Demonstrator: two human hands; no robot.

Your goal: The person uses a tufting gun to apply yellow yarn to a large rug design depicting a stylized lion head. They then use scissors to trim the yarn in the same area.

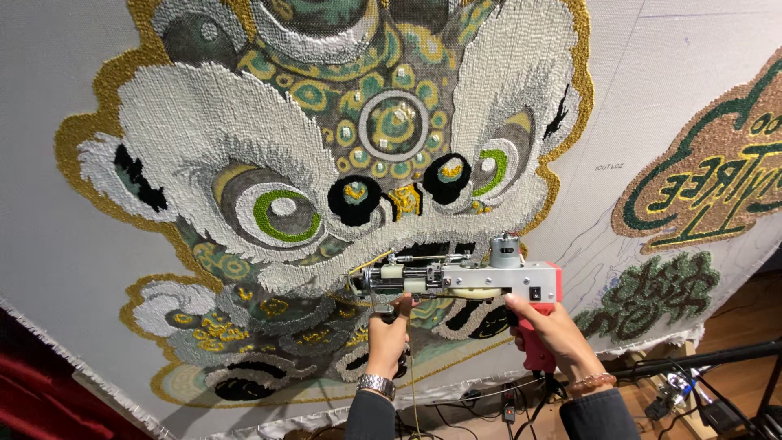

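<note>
A rug-tufting workshop or craft studio is indicated. A large pale backing cloth (65, 244) is seen stretched upright, and on it a partly tufted lion-dance head design (326, 179) in white, green, gold and black yarn is carried. Further tufted patches (700, 179) are found at the right of the same cloth. A powered tufting gun (464, 277) with a red handle is held against the cloth. Cables (505, 403) and a dark stand (700, 358) are seen on the wooden floor (745, 314) below.

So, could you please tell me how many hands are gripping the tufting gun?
2: the left hand holds the front handle below the tufting gun; the right hand grips the red rear handle. No other hands show.
</note>
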